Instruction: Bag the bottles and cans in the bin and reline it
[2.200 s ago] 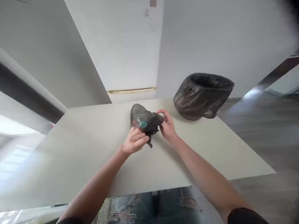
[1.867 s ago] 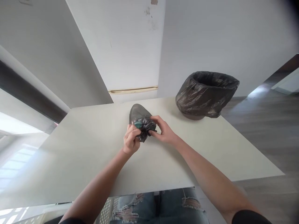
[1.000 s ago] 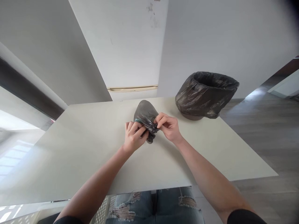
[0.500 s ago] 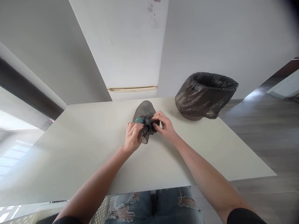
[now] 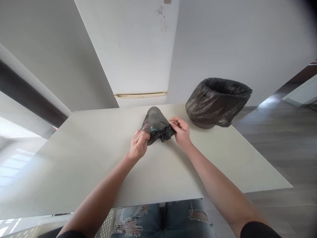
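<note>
A dark, see-through plastic bag [image 5: 158,120] rests on the white table in front of me, with its bunched edge toward me. Something with a bit of green shows dimly through the film; its kind is unclear. My left hand [image 5: 139,142] pinches the left side of the bunched edge. On the other side, my right hand [image 5: 181,131] grips the right end between thumb and fingers. The gathered plastic stretches between both hands.
A brown bin [image 5: 203,125] lined with a dark plastic bag stands at the table's back right. Behind the white table [image 5: 99,158] is a white refrigerator [image 5: 138,49]. A perforated basket [image 5: 109,224] sits below the front edge, left of my legs.
My hands have moved apart, the right one further to the right. The bunched plastic is now drawn out sideways between them, and less of the green shows.
</note>
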`<state>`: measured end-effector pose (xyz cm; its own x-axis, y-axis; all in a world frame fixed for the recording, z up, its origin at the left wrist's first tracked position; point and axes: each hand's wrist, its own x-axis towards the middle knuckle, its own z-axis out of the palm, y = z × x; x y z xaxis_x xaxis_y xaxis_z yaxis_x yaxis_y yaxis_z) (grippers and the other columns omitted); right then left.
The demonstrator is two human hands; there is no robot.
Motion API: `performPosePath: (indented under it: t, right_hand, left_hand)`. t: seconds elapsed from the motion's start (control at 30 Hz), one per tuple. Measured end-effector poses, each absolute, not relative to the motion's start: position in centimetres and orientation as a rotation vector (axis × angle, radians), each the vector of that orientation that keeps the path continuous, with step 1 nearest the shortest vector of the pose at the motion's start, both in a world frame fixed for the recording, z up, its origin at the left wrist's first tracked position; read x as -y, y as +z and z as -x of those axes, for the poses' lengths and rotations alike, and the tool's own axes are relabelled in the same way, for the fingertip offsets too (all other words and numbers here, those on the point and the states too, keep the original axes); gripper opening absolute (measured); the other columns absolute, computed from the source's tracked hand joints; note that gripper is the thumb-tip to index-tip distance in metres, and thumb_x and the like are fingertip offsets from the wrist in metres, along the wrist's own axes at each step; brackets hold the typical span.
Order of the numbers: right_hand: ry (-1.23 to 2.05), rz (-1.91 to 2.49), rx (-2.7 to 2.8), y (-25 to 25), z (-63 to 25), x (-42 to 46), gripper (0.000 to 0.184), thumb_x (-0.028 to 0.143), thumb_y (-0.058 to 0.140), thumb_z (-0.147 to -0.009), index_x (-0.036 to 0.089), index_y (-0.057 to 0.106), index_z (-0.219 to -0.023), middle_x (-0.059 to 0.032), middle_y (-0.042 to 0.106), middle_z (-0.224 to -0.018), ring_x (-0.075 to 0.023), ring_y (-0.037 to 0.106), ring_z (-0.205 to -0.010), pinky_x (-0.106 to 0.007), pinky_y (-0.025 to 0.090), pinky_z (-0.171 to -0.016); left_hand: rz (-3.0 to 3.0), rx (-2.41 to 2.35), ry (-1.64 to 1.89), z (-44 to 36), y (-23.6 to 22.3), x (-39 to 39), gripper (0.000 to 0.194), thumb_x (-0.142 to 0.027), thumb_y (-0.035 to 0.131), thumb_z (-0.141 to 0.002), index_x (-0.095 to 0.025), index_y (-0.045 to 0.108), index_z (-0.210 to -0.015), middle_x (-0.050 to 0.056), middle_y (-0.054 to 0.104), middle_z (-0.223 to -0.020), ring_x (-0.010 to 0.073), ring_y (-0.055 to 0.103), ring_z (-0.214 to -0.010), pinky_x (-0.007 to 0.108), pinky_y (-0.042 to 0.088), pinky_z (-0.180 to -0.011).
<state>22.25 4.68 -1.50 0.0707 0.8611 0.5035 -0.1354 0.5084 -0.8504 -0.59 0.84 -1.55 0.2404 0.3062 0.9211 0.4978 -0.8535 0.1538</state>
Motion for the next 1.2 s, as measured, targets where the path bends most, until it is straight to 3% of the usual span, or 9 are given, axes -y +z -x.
performPosePath:
  t: [0.23,0.33,0.4,0.47,0.6,0.7,0.83,0.97,1.2]
  right_hand:
    - [0.806,0.736,1.348,-2.3,-24.0,-5.9,0.018,0.039,0.067,-0.096,0.026,0.078,-0.091,-0.0021,0.051,-0.085,-0.0204,0.048,-0.085,-0.035,0.043,-0.081]
    - [0.766,0.694,1.684,-2.0,-24.7,-6.0,0.020,0.046,0.080,-0.087,0.028,0.082,-0.096,-0.0021,0.045,-0.088,-0.0207,0.047,-0.086,-0.036,0.044,-0.079]
    - [0.734,0.681,1.817,-1.9,-24.8,-6.0,0.021,0.047,0.088,-0.080,0.029,0.083,-0.090,-0.0010,0.040,-0.087,-0.0197,0.045,-0.083,-0.036,0.044,-0.075]
    - [0.744,0.669,1.805,-1.9,-24.7,-6.1,0.020,0.047,0.085,-0.083,0.028,0.082,-0.083,-0.0009,0.039,-0.085,-0.0192,0.044,-0.081,-0.036,0.044,-0.073]
    - [0.866,0.624,1.571,-2.4,-24.4,-6.3,0.024,0.048,0.079,-0.089,0.026,0.077,-0.080,-0.0032,0.050,-0.089,-0.0201,0.051,-0.086,-0.036,0.045,-0.076]
    - [1.017,0.541,1.322,-2.7,-24.2,-6.5,0.029,0.050,0.079,-0.088,0.024,0.072,-0.077,-0.0042,0.057,-0.097,-0.0187,0.053,-0.086,-0.034,0.046,-0.074]
    - [1.205,0.479,1.022,-2.8,-23.9,-6.7,0.035,0.056,0.079,-0.087,0.025,0.063,-0.083,-0.0027,0.061,-0.094,-0.0172,0.056,-0.080,-0.032,0.048,-0.070]
    - [1.176,0.566,0.907,-2.8,-23.9,-6.9,0.043,0.061,0.077,-0.085,0.026,0.052,-0.083,-0.0003,0.056,-0.083,-0.0171,0.054,-0.073,-0.030,0.048,-0.062]
    - [1.091,0.630,0.981,-2.6,-23.4,-6.6,0.048,0.064,0.075,-0.087,0.025,0.050,-0.077,0.0013,0.053,-0.077,-0.0158,0.055,-0.071,-0.030,0.051,-0.064]
  left_hand:
    - [2.250,0.878,-1.820,1.1,-1.9,-1.1,0.019,-0.021,0.040,-0.109,-0.022,0.055,-0.098,0.008,0.066,-0.092,0.0182,0.062,-0.085,0.033,0.050,-0.074]
    - [2.222,0.920,-1.893,1.1,-2.0,-1.2,0.023,-0.028,0.037,-0.111,-0.022,0.054,-0.097,0.008,0.067,-0.091,0.0185,0.063,-0.085,0.034,0.051,-0.075]
    - [2.206,0.984,-1.958,1.1,-2.1,-1.2,0.027,-0.034,0.036,-0.112,-0.022,0.054,-0.097,0.007,0.067,-0.088,0.0178,0.063,-0.081,0.035,0.051,-0.074]
    - [2.176,1.100,-2.046,1.1,-2.2,-1.2,0.030,-0.040,0.037,-0.112,-0.022,0.056,-0.099,0.005,0.067,-0.085,0.0165,0.064,-0.076,0.034,0.052,-0.073]
    - [2.150,1.278,-2.375,1.0,-1.9,-1.2,0.030,-0.046,0.042,-0.111,-0.023,0.054,-0.098,-0.002,0.059,-0.071,0.0140,0.064,-0.065,0.030,0.053,-0.067]
    - [2.167,1.233,-2.659,0.9,-1.4,-1.4,0.031,-0.050,0.046,-0.110,-0.024,0.050,-0.093,-0.008,0.043,-0.062,0.0108,0.053,-0.049,0.027,0.049,-0.055]
    - [2.115,1.187,-2.762,0.9,-1.2,-1.6,0.033,-0.051,0.050,-0.108,-0.024,0.048,-0.089,-0.006,0.044,-0.064,0.0102,0.046,-0.048,0.027,0.042,-0.049]
    - [2.295,1.053,-2.549,1.5,-1.5,-1.3,0.032,-0.046,0.046,-0.109,-0.023,0.048,-0.087,-0.003,0.050,-0.066,0.0138,0.051,-0.058,0.030,0.045,-0.058]
    - [2.948,0.607,-1.452,1.4,-1.0,-0.8,0.020,-0.026,0.044,-0.106,-0.023,0.058,-0.092,0.008,0.067,-0.086,0.0218,0.063,-0.082,0.042,0.051,-0.083]
